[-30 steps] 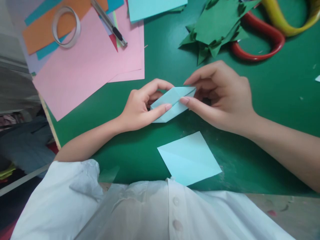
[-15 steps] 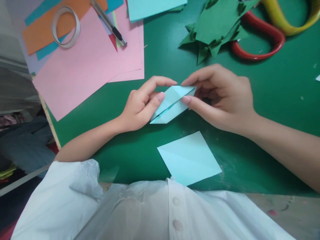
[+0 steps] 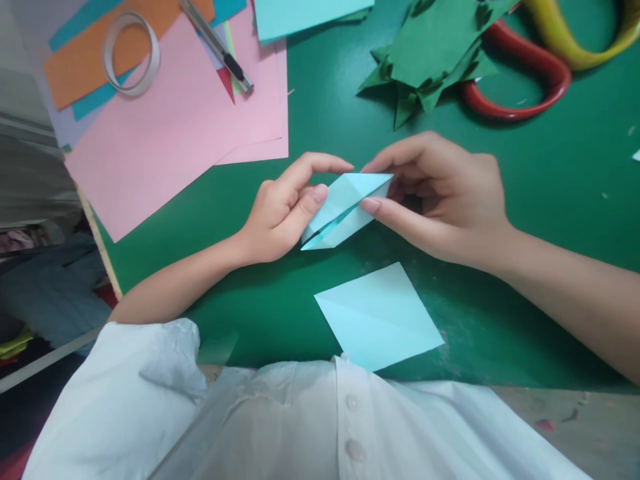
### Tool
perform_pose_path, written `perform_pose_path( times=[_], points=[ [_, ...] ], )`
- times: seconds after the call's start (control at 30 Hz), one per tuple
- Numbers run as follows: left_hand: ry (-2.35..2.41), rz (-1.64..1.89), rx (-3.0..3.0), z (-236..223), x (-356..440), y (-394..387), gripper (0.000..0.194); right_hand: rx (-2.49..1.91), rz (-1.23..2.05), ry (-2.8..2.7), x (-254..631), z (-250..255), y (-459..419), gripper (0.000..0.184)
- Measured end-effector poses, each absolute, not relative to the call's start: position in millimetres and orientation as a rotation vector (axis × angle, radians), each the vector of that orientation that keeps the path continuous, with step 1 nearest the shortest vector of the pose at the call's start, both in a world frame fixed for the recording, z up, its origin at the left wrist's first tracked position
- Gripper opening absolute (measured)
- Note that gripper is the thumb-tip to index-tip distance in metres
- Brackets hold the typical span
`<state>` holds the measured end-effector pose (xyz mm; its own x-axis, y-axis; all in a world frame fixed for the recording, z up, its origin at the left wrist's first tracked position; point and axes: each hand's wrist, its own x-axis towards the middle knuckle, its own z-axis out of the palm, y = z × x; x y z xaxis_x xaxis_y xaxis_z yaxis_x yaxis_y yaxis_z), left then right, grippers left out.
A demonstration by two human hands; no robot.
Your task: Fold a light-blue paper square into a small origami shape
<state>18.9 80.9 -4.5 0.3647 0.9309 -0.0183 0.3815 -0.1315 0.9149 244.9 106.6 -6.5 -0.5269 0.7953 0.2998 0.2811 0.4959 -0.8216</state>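
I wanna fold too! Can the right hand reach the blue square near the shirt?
Probably yes: just green table shows between the right hand and the square, but that hand holds the folded paper and might need freeing.

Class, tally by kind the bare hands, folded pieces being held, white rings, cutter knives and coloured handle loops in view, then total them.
Hands: 2, left hand and right hand
Held folded piece: 1
White ring: 1
Cutter knife: 1
Handle loops: 2, red loop and yellow loop
Total: 7
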Motion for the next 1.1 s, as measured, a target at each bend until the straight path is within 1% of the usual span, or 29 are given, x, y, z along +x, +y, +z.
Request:
perform_pose_path(
  times=[0.3,0.43,0.53,0.67,0.8,0.9,1.0,1.1],
  points=[
    [1.169,0.728,1.68,-2,19,81,0.045,-0.847,0.932,-2.091,245,-7,108,0.022],
    [1.171,0.711,1.701,-1,18,80,0.044,-0.856,0.926,-2.083,244,-7,108,0.02],
    [1.159,0.696,1.747,-1,18,80,0.04,-0.885,0.903,-2.069,245,-7,107,0.017],
    [1.1,0.701,1.817,0,21,80,0.029,-0.935,0.904,-2.04,244,-7,105,0.014],
    [1.049,0.703,1.887,1,26,80,0.022,-0.936,0.878,-2.038,243,-7,103,0.018],
    [1.081,0.697,1.909,1,30,80,0.024,-0.919,0.817,-2.07,242,-7,103,0.021],
    [1.13,0.743,1.895,0,33,78,0.026,-0.899,0.758,-2.093,243,-7,103,0.019],
    [1.147,0.785,1.873,-2,35,78,0.027,-0.84,0.72,-2.125,244,-8,104,0.024]
  ],
)
